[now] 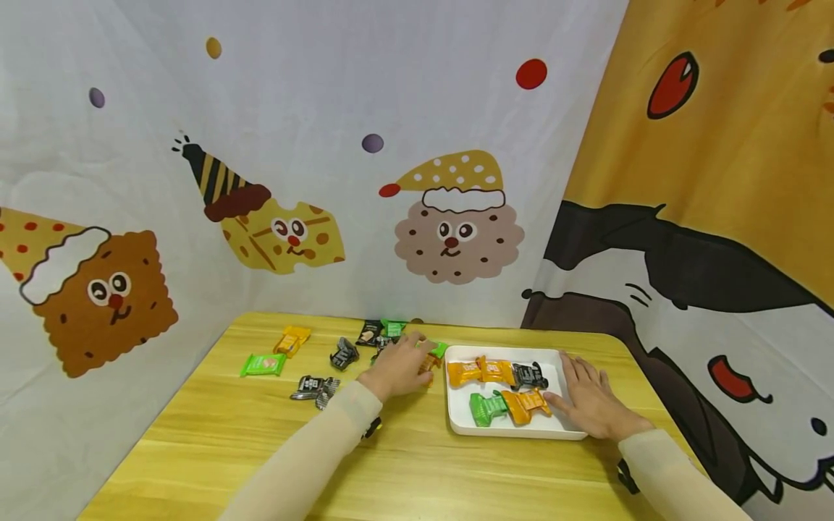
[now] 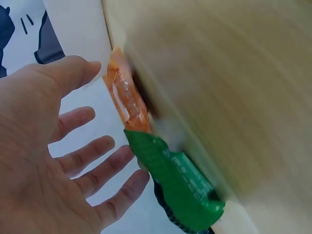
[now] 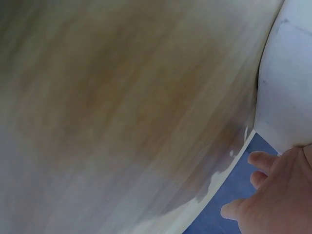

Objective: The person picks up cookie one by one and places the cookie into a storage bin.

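My left hand point(image 1: 402, 365) hovers over a loose group of wrapped candies left of the tray, fingers spread and slightly bent, holding nothing. Close by its fingertips are an orange wrapped candy point(image 2: 127, 97) and a green wrapped candy point(image 2: 183, 183), with a black one partly hidden beneath the green. My right hand point(image 1: 596, 401) lies along the right side of the white tray point(image 1: 515, 432), fingers extended and thumb over the rim. Inside the tray lie three orange candies point(image 1: 496, 371), a black candy point(image 1: 529, 375) and a green candy point(image 1: 488, 409).
Farther left on the wooden table point(image 1: 417, 470) lie another green candy point(image 1: 263, 365), a yellow-orange candy point(image 1: 292, 341) and several black candies point(image 1: 343, 354). A cartoon-printed cloth point(image 1: 313, 87) hangs behind the table's back edge.
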### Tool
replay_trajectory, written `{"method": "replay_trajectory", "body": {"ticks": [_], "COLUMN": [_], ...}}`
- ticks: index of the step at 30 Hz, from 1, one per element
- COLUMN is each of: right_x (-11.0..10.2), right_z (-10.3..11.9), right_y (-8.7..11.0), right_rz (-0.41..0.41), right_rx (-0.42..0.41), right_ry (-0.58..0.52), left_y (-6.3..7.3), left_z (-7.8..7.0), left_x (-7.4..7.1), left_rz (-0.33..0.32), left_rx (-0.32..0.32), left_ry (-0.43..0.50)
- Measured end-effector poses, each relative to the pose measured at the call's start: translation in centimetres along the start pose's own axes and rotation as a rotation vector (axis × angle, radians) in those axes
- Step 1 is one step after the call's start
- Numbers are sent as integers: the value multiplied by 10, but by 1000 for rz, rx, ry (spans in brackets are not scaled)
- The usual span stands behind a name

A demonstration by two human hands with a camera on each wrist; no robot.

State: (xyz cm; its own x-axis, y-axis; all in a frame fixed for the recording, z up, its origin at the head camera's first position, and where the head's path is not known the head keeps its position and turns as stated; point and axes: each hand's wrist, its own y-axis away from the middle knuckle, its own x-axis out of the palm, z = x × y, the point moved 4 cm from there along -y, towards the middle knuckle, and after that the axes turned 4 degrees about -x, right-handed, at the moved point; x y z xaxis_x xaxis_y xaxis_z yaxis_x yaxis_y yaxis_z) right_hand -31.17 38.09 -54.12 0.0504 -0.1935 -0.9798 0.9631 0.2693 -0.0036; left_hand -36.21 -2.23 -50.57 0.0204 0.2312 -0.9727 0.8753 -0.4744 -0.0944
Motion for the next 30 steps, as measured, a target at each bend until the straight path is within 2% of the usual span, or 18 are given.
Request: {"method": "replay_trajectory", "body": {"ticks": [10,18,23,30], "right_x": [1,1,0,-2], "right_z": [2,1,1,1], "right_y": [0,0,0,1], "right_rz": [4,4,1,-4], "right_rx": [13,16,11,7], "right_ry": [0,6,15,7], "left_y": [-1,-3,-3,-2], "left_z": [-8,-11,-13,-13], "left_x": [8,12,11,9], "left_rz": [-18,-13,-9,11], "left_rx": [31,28,32,20], "left_ry": [-78,-134,-127,-68]}}
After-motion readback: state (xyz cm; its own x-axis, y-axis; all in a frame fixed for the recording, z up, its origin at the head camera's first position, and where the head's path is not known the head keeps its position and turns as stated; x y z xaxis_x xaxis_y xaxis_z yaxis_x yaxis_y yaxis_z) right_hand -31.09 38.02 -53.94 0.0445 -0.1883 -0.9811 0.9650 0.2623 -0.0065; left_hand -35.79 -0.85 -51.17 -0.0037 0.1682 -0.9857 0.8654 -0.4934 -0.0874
